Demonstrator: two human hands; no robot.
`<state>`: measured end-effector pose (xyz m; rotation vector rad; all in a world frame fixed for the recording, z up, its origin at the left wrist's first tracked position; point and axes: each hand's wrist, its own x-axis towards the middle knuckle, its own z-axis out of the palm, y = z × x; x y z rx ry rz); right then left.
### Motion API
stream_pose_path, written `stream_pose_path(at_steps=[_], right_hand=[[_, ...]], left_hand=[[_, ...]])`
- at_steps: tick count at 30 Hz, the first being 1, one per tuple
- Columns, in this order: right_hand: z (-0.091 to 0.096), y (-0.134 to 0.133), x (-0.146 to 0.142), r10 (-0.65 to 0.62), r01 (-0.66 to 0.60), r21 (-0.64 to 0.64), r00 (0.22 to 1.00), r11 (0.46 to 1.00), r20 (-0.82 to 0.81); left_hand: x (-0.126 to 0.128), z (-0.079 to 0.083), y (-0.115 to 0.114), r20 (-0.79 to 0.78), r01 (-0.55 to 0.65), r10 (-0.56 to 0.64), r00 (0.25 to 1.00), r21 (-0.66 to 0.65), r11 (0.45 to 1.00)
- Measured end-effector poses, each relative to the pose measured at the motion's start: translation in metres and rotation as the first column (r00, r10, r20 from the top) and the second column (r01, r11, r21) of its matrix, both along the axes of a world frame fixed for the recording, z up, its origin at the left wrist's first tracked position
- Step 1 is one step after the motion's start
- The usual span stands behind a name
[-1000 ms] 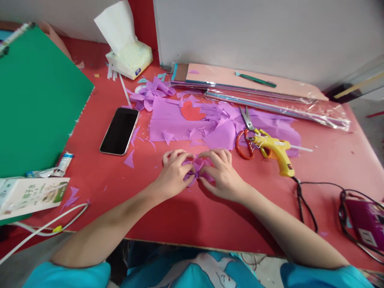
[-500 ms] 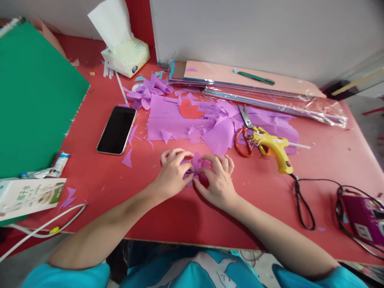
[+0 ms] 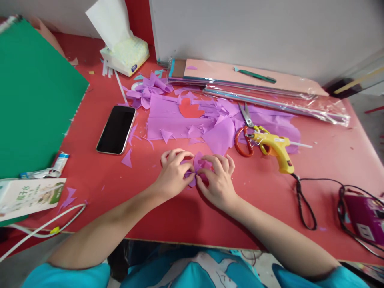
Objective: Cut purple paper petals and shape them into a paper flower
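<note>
Between my two hands is a purple paper flower (image 3: 197, 159), partly covered by my fingers. My left hand (image 3: 175, 174) is closed on its left side, thumb and forefinger pinching near the centre. From the right, my right hand (image 3: 218, 180) pinches the flower close to the same spot, its other fingers curled. Just beyond lie purple paper sheets and scraps (image 3: 177, 126), with a red paper cutout (image 3: 190, 109) on top. Red-and-yellow-handled scissors (image 3: 244, 142) rest to the right, touching or very near a yellow hot glue gun (image 3: 277, 150).
A phone (image 3: 116, 130) lies left of the paper, with a tissue pack (image 3: 127, 56) behind it. Wrapped paper packs (image 3: 222, 72) bearing a green craft knife (image 3: 256, 76) line the back. A green board (image 3: 36, 96) stands left; a black cord (image 3: 300, 204) loops at right.
My right thumb has shifted slightly inward and up at the flower's centre. Both hands otherwise keep their places, and the view has moved a little.
</note>
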<state>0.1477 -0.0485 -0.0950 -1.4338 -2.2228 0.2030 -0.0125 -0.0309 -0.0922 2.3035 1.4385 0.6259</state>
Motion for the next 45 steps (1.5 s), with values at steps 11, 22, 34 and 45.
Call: stream_pose_path(at_steps=[11,22,34,45], right_hand=[[-0.001,0.003,0.004,0.001,-0.004,-0.043,0.997,0.999,-0.075],[0.004,0.013,0.015,0.121,-0.126,-0.071,0.990,0.989,-0.070],[0.007,0.026,0.030,0.323,-0.323,-0.030,0.946,0.946,0.006],[0.009,0.028,0.033,0.298,-0.297,0.077,0.955,0.952,-0.007]], left_hand=[[-0.002,0.006,0.002,-0.002,0.007,-0.007,1.000,-0.014,1.000],[-0.003,0.013,0.001,-0.031,0.084,-0.084,0.996,-0.008,0.996],[-0.003,0.013,0.002,-0.009,-0.038,0.038,0.999,-0.016,0.999],[-0.003,0.011,0.005,0.110,-0.095,0.102,0.989,-0.063,0.993]])
